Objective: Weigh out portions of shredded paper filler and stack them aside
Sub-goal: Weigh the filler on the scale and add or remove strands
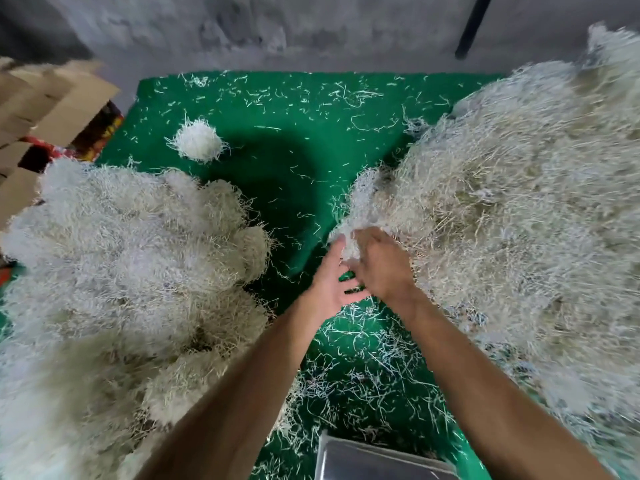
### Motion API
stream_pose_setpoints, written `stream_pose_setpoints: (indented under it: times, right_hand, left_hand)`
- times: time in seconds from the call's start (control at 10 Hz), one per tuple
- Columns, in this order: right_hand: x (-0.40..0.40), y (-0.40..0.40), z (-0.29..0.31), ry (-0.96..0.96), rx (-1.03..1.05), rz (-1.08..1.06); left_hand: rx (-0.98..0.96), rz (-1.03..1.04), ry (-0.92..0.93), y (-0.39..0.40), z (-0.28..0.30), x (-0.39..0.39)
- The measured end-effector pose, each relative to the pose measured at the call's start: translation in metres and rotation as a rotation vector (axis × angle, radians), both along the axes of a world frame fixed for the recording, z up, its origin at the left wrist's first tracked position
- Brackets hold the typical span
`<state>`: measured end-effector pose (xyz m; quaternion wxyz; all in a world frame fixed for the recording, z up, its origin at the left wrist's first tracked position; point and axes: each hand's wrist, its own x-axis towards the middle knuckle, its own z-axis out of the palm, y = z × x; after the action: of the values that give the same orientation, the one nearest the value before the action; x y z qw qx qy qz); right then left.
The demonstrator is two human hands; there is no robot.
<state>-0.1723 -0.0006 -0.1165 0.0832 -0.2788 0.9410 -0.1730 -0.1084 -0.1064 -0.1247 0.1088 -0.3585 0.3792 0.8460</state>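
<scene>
A big loose heap of shredded paper (512,216) fills the right side of the green mat (294,161). Both hands reach into its near left edge. My right hand (379,268) lies knuckles up, fingers curled into a clump of shreds (348,245). My left hand (332,278) is under and beside that clump, fingers stretched out, touching it. A stack of rounded paper portions (131,271) covers the left side. One separate ball of shreds (198,140) sits alone at the back left. A shiny metal scale pan (374,460) shows at the bottom edge.
Folded cardboard boxes (45,109) lean at the far left. A grey wall (277,29) closes the back, with a black pipe (472,26) on it. Loose strands litter the mat, thickest between my forearms.
</scene>
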Motion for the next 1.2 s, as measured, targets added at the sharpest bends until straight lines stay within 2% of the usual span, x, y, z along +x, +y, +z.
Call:
stream_pose_setpoints:
  times: [0.1, 0.2, 0.3, 0.4, 0.5, 0.6, 0.7, 0.9, 1.0, 1.1, 1.2]
  right_hand:
    - [0.056, 0.012, 0.015, -0.016, -0.131, 0.090]
    - [0.109, 0.037, 0.035, -0.084, -0.456, 0.032]
    - [0.149, 0.056, 0.066, -0.133, -0.867, -0.184]
    - [0.185, 0.071, 0.099, -0.248, -0.896, -0.314]
    - [0.225, 0.083, 0.124, -0.436, -0.873, -0.236]
    - [0.269, 0.089, 0.133, -0.448, -0.911, -0.238]
    - [0.307, 0.102, 0.130, -0.359, -0.849, -0.279]
    - [0.343, 0.147, 0.109, -0.389, -0.623, -0.362]
    - [0.356, 0.162, 0.104, -0.318, -0.371, -0.312]
    - [0.365, 0.176, 0.098, -0.216, -0.183, -0.217]
    - [0.374, 0.184, 0.099, -0.198, -0.344, -0.394]
  left_hand:
    - [-0.001, -0.052, 0.007, 0.008, 0.025, 0.016]
    - [-0.157, -0.019, -0.022, 0.015, 0.052, 0.046]
    - [-0.294, -0.005, -0.033, 0.021, 0.078, 0.091]
    - [-0.367, -0.013, 0.019, 0.041, 0.122, 0.141]
    - [-0.474, -0.081, 0.129, 0.053, 0.146, 0.179]
    - [-0.600, -0.074, 0.310, 0.075, 0.155, 0.224]
    - [-0.654, -0.120, 0.308, 0.083, 0.146, 0.255]
    - [-0.402, -0.264, 0.081, 0.095, 0.121, 0.308]
    - [-0.567, -0.144, 0.043, 0.094, 0.112, 0.326]
    - [-0.613, -0.107, 0.057, 0.091, 0.102, 0.347]
    - [-0.689, -0.102, 0.079, 0.090, 0.094, 0.363]
